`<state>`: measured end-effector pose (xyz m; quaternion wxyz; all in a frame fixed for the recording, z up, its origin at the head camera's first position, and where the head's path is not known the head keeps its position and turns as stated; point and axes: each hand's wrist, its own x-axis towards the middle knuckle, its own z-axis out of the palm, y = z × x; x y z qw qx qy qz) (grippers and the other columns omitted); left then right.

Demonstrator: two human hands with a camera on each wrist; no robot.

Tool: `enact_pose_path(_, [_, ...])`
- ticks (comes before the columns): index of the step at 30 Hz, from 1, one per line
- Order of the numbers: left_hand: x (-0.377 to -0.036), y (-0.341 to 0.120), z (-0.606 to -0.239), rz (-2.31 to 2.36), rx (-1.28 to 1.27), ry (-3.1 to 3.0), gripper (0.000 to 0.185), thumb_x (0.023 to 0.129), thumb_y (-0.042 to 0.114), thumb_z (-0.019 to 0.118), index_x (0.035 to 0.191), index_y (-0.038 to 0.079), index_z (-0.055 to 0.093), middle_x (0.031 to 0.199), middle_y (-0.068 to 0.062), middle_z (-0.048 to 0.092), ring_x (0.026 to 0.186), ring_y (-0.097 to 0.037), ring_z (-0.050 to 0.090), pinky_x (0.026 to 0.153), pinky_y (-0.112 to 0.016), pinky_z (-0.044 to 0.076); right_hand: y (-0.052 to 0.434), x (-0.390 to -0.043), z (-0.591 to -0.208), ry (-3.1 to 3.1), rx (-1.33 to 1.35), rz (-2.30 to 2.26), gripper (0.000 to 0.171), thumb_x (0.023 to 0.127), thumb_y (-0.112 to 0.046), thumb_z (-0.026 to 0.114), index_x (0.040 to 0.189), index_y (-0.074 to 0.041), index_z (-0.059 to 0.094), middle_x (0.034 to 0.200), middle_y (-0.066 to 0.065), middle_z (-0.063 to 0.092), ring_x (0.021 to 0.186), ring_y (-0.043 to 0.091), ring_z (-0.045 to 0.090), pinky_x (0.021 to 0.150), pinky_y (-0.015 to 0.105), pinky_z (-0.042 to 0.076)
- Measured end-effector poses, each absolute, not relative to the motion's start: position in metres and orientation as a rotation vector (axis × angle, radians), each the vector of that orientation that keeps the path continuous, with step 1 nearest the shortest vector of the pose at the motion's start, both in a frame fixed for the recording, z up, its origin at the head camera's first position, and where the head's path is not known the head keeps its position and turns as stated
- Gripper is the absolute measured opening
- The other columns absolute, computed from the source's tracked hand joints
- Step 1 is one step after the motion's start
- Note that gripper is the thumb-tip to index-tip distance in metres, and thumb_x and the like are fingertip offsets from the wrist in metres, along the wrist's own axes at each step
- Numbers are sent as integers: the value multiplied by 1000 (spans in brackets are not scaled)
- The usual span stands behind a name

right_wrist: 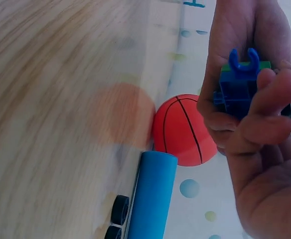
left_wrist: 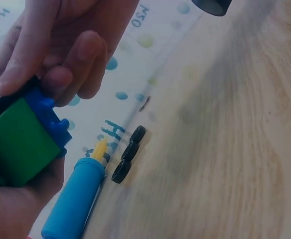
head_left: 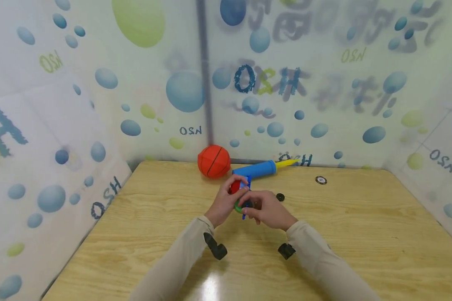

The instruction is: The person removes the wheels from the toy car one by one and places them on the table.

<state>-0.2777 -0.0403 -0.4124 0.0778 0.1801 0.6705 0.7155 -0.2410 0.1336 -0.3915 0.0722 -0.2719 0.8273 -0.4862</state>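
Above the table, my left hand [head_left: 223, 200] grips a small toy of building blocks. A green block [left_wrist: 23, 144] sits against its blue base [right_wrist: 237, 94], which has studs or pegs and a forked clip; some red shows by the left fingers in the head view. My right hand [head_left: 269, 209] meets the toy from the other side, its thumb and fingertips pinching a black wheel [left_wrist: 18, 90] at the base. Fingers cover most of that wheel, so how it sits on the base cannot be seen.
Several black wheels [left_wrist: 130, 151] lie on the wooden table [head_left: 361, 225]. Behind the hands are a red ball [head_left: 214, 162] with black lines and a blue pump [head_left: 254, 169] with a yellow nozzle. A round chip [head_left: 321, 179] lies at the back right, before a patterned wall.
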Motion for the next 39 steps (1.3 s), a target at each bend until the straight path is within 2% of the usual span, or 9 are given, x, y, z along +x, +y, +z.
enact_pose_path(5, [-277, -41, -417, 2098, 520, 2045, 21, 102, 11, 57, 122, 8, 54, 121, -7, 53, 106, -20, 54, 84, -25, 52, 132, -239, -400, 2558, -886, -1420, 10, 93, -13, 70, 103, -10, 68, 70, 8, 61, 50, 8, 53, 52, 25, 49])
enact_pose_path(11, [-276, -39, -418, 2062, 536, 2065, 23, 102, 14, 57, 124, 11, 54, 128, -10, 51, 112, -24, 52, 85, -25, 52, 133, -237, -405, 2596, -900, -1452, 8, 92, -11, 71, 100, -10, 68, 71, 9, 60, 51, 6, 50, 51, 23, 45])
enact_pose_path(16, [-275, -37, -418, 2023, 523, 2116, 21, 102, 15, 57, 122, 11, 55, 125, -13, 53, 102, -21, 57, 80, -24, 52, 132, -235, -407, 2653, -877, -1412, 8, 92, -10, 71, 98, -13, 67, 75, 4, 59, 55, 5, 50, 51, 20, 43])
enact_pose_path(22, [-276, -33, -413, 1970, 565, 2210, 21, 102, 17, 58, 122, 15, 55, 127, -12, 54, 106, -22, 56, 82, -25, 53, 133, -231, -405, 2683, -891, -1455, 10, 92, -7, 71, 98, -13, 66, 76, 5, 62, 51, 5, 53, 50, 23, 47])
enact_pose_path(24, [-277, -32, -412, 1964, 603, 2226, 22, 102, 18, 58, 123, 14, 55, 128, -13, 54, 109, -25, 56, 83, -25, 53, 134, -231, -405, 2699, -924, -1471, 10, 91, -6, 71, 97, -13, 66, 76, 8, 64, 49, 3, 53, 49, 23, 48])
enact_pose_path(29, [-283, -34, -413, 1962, 581, 2269, 21, 102, 18, 59, 122, 13, 54, 125, -13, 54, 108, -25, 55, 80, -24, 52, 136, -231, -403, 2914, -1147, -1360, 11, 90, -4, 72, 92, -13, 66, 75, 4, 67, 57, 1, 52, 55, 19, 48])
enact_pose_path(32, [-284, -41, -413, 1980, 512, 2238, 20, 102, 17, 58, 121, 15, 53, 121, -12, 55, 104, -23, 59, 78, -25, 54, 144, -234, -398, 2880, -1063, -1438, 9, 91, -7, 71, 99, -11, 67, 73, 3, 65, 54, 9, 56, 54, 23, 50])
enact_pose_path(36, [-282, -51, -409, 2051, 498, 2083, 21, 103, 17, 57, 122, 14, 51, 118, -24, 60, 95, -29, 68, 79, -30, 59, 168, -242, -390, 2675, -777, -1580, 23, 95, -13, 68, 118, -12, 66, 74, 10, 66, 56, 23, 64, 54, 34, 55])
enact_pose_path(39, [-282, -58, -406, 2110, 495, 1985, 21, 103, 16, 56, 122, 13, 50, 116, -28, 61, 90, -27, 69, 80, -31, 60, 187, -248, -388, 2650, -704, -1507, 31, 96, -13, 67, 127, -14, 63, 76, 13, 66, 62, 29, 67, 56, 40, 57])
